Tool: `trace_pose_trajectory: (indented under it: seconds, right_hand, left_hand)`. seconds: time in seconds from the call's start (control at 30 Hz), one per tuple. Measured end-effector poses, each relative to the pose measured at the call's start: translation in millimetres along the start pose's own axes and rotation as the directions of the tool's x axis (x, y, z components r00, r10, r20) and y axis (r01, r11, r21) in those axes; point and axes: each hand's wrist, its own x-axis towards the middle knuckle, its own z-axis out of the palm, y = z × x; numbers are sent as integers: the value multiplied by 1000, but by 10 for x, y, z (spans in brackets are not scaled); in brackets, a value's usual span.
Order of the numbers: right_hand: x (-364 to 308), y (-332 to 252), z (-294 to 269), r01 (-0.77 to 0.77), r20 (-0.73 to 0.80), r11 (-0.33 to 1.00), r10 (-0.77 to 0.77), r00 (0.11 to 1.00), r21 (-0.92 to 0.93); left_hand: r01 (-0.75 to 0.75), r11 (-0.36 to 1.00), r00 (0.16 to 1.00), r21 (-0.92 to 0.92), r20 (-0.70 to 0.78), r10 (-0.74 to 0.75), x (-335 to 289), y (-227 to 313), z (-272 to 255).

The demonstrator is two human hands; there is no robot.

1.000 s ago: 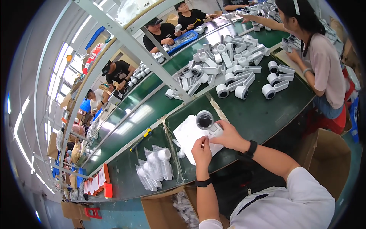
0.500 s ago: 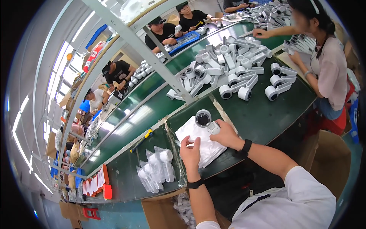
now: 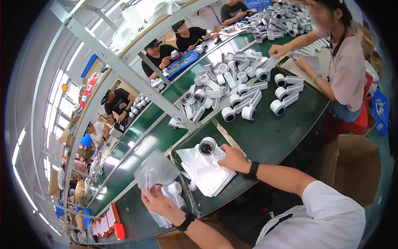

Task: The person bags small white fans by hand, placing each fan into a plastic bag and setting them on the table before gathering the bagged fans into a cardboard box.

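Note:
My right hand (image 3: 235, 159) grips a white-and-grey handheld device (image 3: 208, 147) by its handle; its round head has a dark centre ring. Beneath it lies a stack of thin white plastic bags (image 3: 213, 179). To the left, my left hand (image 3: 159, 203) pinches a clear plastic bag (image 3: 156, 168), which stands up from the fingers, spread out and apparently with nothing inside. Behind and beside that hand, bagged devices (image 3: 175, 190) lie on the green table (image 3: 265, 145), partly hidden by the hand and the bag.
A large heap of similar devices (image 3: 228, 83) covers the table ahead. A metal shelf post (image 3: 166, 103) rises in front. A co-worker (image 3: 346, 70) sits at the right, handling a bag. An open cardboard box (image 3: 352, 174) stands near my right arm; orange-and-white pieces (image 3: 107, 222) lie far left.
My left hand has moved left from the stack, carrying a clear bag that now stands spread out. My right hand still holds the device over the stack. The view has shifted.

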Motion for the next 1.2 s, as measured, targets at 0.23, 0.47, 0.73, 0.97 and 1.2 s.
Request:
trace_pose_trajectory:
  seconds: [0.23,0.47,0.73,0.97,1.2]
  right_hand:
    - [-110,-29,-141,104,-48,992,-107,993,-65]
    - [-486,-132,-565,231,-176,954,-198,964,193]
    - [-824,-240,-711,-50,139,791,-44,989,610]
    - [-869,-24,-1114,207,371,879,-382,846,430]
    - [-682,-272,-1346,282,635,959,-194,748,-38]
  left_hand:
    - [-241,890,970,386,116,213,-443,346,168]
    - [-92,883,903,460,412,-121,-995,-300,152]
    - [125,909,902,397,336,-271,-1537,-538,244]
    - [90,877,874,472,385,-297,-1552,-631,132]
    - [10,850,767,527,541,-345,-1473,-531,42]
